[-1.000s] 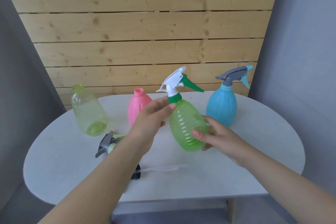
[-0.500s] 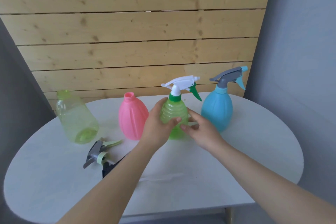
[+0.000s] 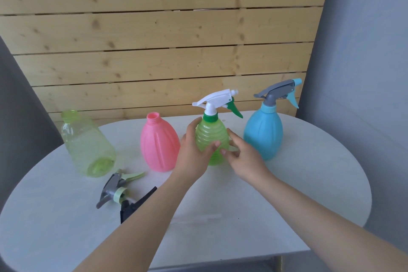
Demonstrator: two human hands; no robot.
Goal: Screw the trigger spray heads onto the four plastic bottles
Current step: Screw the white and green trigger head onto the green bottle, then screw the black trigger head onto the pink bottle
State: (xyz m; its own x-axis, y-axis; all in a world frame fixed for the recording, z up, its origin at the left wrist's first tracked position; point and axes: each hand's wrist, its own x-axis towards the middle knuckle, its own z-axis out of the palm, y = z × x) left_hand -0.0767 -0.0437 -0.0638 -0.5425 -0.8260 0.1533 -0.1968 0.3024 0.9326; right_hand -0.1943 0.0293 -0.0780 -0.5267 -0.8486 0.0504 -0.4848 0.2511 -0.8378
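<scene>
Both hands cup the upright green bottle (image 3: 212,141) on the worktop (image 3: 309,183): left hand (image 3: 194,150) wrapped around it, right hand (image 3: 242,157) loosely touching. The uncapped pink bottle (image 3: 160,146) stands just left, nearer the left hand.

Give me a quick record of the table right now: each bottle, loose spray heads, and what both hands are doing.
green bottle: upright, white-green head on
blue bottle: upright, grey head on
pink bottle: upright, neck open
clear bottle: tilted, neck open
loose heads: grey one, black one, on table
left hand: gripping green bottle
right hand: fingers at green bottle
</scene>
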